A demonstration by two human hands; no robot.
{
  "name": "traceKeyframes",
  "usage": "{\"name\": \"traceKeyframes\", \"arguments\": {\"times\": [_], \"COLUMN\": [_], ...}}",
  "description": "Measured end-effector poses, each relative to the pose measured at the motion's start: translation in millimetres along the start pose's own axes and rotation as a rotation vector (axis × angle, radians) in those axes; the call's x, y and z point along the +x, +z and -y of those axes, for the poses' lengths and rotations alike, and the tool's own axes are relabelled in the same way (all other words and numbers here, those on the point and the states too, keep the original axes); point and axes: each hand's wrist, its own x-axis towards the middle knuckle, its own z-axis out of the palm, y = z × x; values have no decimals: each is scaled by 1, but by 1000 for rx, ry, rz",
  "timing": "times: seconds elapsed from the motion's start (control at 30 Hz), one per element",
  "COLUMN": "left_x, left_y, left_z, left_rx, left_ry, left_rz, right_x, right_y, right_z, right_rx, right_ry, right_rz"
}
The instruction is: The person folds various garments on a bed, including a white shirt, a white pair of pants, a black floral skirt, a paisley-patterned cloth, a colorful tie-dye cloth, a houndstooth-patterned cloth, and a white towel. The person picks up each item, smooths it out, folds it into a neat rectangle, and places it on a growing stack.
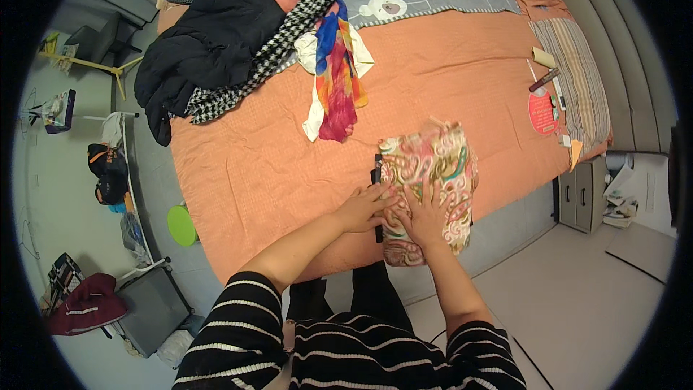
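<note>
A folded cloth (pixel 451 173) with a swirling pattern in cream, pink, green and brown lies near the front edge of the bed. Flat on its left part rests my left hand (pixel 364 208), fingers pointing right. My right hand (pixel 426 218) presses on its middle with the fingers spread. Both hands are open and grip nothing. From under the cloth's left side sticks the edge of a black object (pixel 377 166); the rest of it is covered, so its kind cannot be made out.
An orange bedspread (pixel 253 173) covers the bed. Far left lie a black puffy jacket (pixel 209 36), a houndstooth scarf (pixel 238 94) and a colourful scarf (pixel 336 87). Small items and a pink round card (pixel 543 113) lie far right. A bedside cabinet (pixel 580 195) stands at right.
</note>
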Motion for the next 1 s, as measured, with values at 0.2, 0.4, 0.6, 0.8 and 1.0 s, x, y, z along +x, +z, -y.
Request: {"name": "traceKeyframes", "arguments": {"times": [0.2, 0.4, 0.6, 0.8, 1.0], "left_x": [54, 67, -26, -155, -253], "left_y": [-64, -68, -75, -74, -65], "left_z": [76, 172, -21, -113, -57], "left_rx": [60, -367, -408, -487, -844], "left_ry": [-446, -609, -40, 192, -47], "left_rz": [-820, -631, -419, 42, 148], "right_x": [-7, -3, 13, 83, 73], "right_y": [33, 28, -17, -28, -101], "right_z": [-19, -13, 23, 144, 252], "right_rx": [-29, -30, 238, 1562, 1730], "right_ry": [89, 34, 125, 646, 285], "right_rz": [109, 129, -129, 149, 93]}}
